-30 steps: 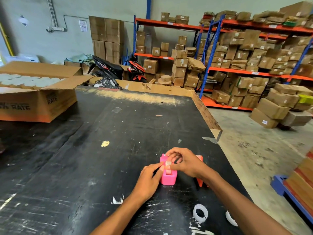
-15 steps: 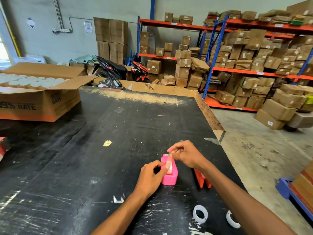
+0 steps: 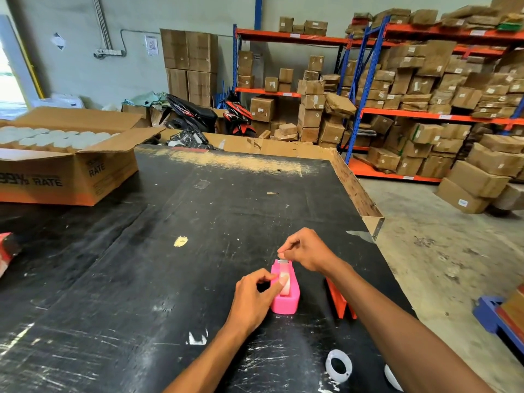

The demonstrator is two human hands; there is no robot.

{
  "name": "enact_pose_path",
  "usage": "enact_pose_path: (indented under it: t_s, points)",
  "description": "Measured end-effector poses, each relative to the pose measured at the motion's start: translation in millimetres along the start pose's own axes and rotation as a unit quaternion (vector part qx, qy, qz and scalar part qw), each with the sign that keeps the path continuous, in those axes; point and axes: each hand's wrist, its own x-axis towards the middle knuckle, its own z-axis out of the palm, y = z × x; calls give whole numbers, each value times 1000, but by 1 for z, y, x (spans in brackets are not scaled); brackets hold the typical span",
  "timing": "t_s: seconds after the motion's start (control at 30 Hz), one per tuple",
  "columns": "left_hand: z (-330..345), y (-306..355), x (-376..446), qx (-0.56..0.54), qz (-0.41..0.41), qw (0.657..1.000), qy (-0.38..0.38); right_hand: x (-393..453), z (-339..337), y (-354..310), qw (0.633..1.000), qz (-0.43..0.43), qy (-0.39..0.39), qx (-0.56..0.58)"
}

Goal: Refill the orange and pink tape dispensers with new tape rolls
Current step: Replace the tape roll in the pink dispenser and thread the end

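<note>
A pink tape dispenser (image 3: 286, 300) stands on the black table (image 3: 170, 265), with a clear tape roll (image 3: 284, 283) seated in it. My left hand (image 3: 252, 299) grips the dispenser's left side, thumb on the roll. My right hand (image 3: 307, 252) pinches the tape's end just above the cutter at the dispenser's far end. The orange dispenser (image 3: 338, 303) lies right of the pink one, mostly hidden behind my right forearm.
Two white empty tape cores (image 3: 338, 365) lie near the front edge. An open cardboard box (image 3: 71, 171) of white rolls sits far left. A red object (image 3: 7, 251) shows at the left edge. The table's right edge (image 3: 360, 199) drops to the warehouse floor.
My right hand has moved from over the roll forward to the cutter end, drawing the tape along. My left hand stays on the pink dispenser.
</note>
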Motion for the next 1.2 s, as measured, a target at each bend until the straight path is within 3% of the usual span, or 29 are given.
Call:
enact_pose_path:
  t_s: [0.5, 0.8, 1.1, 1.2]
  points:
    - [3, 1, 0, 14, -21, 1000, 10, 14, -2, -9, 984, 146, -95, 22]
    - [10, 8, 0, 23, -41, 999, 21, 1, -9, -4, 984, 168, -31, 51]
    - [21, 21, -2, 20, -43, 999, 1, -33, -29, -1, 994, 103, 36, -18]
    - [15, 23, -2, 82, -27, 996, 20, -57, -44, -9, 995, 73, 50, -49]
